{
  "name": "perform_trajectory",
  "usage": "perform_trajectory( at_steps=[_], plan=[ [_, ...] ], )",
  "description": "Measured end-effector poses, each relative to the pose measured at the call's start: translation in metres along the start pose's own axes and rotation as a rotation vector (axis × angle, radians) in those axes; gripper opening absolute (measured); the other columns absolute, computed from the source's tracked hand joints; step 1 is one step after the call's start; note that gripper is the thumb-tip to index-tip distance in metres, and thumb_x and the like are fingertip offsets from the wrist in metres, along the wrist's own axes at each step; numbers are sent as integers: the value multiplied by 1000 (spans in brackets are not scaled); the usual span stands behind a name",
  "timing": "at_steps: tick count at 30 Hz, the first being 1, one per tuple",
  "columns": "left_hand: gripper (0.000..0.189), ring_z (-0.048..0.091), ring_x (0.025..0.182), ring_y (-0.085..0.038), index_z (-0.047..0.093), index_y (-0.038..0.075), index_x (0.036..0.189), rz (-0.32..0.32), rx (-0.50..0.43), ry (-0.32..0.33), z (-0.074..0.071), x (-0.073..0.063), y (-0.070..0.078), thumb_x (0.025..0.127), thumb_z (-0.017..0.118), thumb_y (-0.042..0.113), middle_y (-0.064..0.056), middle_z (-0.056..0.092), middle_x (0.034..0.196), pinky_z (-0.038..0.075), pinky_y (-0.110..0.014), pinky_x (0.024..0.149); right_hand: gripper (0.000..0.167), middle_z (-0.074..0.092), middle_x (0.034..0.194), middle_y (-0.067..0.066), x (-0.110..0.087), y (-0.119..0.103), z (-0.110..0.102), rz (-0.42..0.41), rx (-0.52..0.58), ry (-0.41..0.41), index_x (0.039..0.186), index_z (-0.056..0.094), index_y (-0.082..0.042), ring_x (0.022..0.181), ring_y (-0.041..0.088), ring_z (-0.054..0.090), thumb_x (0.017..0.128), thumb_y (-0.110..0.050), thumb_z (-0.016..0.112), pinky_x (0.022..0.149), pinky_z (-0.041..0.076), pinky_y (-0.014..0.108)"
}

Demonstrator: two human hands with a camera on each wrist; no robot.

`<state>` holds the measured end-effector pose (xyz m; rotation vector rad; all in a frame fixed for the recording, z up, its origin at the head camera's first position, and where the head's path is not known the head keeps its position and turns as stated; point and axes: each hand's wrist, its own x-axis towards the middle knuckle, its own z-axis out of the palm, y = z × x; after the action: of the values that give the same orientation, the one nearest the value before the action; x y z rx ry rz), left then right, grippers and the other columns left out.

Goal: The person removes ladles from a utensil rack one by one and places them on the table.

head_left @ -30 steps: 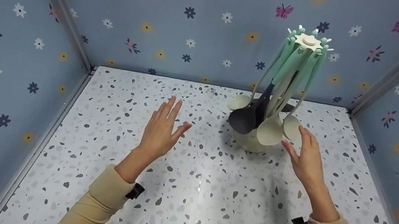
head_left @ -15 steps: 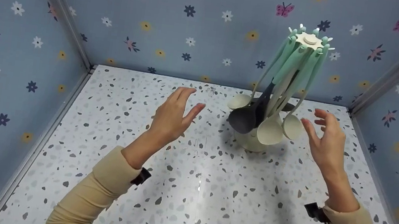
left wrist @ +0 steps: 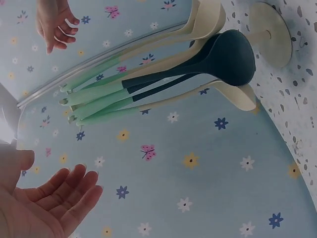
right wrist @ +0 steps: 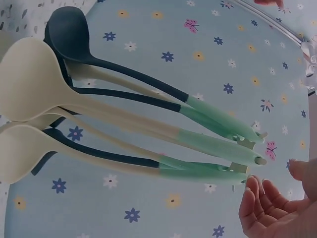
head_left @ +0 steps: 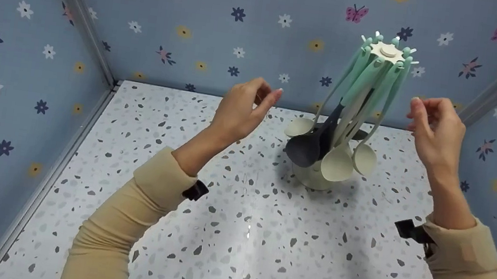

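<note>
A utensil stand (head_left: pixel 387 52) with mint-green handles hanging from its cream top stands at the back right of the table. A dark ladle (head_left: pixel 303 150) hangs at its front left, beside a cream ladle (head_left: pixel 337 164) and a smaller cream spoon-like head (head_left: pixel 365 159). To the left of the stand, in the air, is my left hand (head_left: pixel 242 110) with loosely bent fingers, holding nothing. My right hand (head_left: pixel 439 133) hovers right of the handles, fingers loosely curled and apart from them. In the right wrist view, this hand (right wrist: pixel 277 208) appears near the handle tops.
The speckled white table (head_left: pixel 236 234) is enclosed by blue flowered walls (head_left: pixel 263 26) at the back and both sides. Metal strips (head_left: pixel 78 11) run along the corners. The stand's round cream base (left wrist: pixel 275 39) rests on the table.
Both hands have risen and moved toward the back and to the right, the right hand passing to the stand's right side. Their fingers are more bent than before. The stand has stayed in place.
</note>
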<state>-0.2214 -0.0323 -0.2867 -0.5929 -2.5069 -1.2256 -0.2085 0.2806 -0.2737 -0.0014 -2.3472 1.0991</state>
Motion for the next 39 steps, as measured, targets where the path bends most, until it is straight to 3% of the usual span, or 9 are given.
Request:
perform_trajectory(
  at_steps=[7, 17, 28, 39],
  plan=[
    [33, 54, 69, -11, 59, 5, 90, -57, -70, -42, 5, 33, 28, 92, 45, 35, -2, 59, 77, 42, -19, 63, 22, 57, 68, -5, 28, -14, -5, 82, 91, -30, 86, 53, -13, 53, 5, 52, 89, -35, 48, 47, 42, 13],
    [33, 43, 61, -10, 55, 7, 85, -111, -54, -48, 21, 78, 57, 92, 42, 37, 0, 49, 71, 34, -21, 56, 34, 54, 68, 1, 59, -25, -3, 256, 156, -106, 83, 52, -10, 50, 9, 52, 89, -42, 43, 45, 43, 15],
    [40, 30, 46, -6, 37, 14, 61, -215, -25, -36, 46, 116, 65, 92, 40, 39, 3, 33, 54, 23, -19, 43, 40, 52, 64, 1, 79, -24, 3, 385, 171, -176, 80, 53, -6, 46, 9, 50, 90, -42, 39, 45, 43, 18],
    [42, 30, 42, -5, 38, 14, 61, -298, -15, -92, 65, 133, 71, 93, 36, 41, 3, 34, 53, 24, -19, 40, 37, 51, 62, 0, 87, -24, 8, 462, 221, -221, 82, 51, -5, 45, 9, 48, 92, -38, 38, 43, 42, 19]
  ],
)
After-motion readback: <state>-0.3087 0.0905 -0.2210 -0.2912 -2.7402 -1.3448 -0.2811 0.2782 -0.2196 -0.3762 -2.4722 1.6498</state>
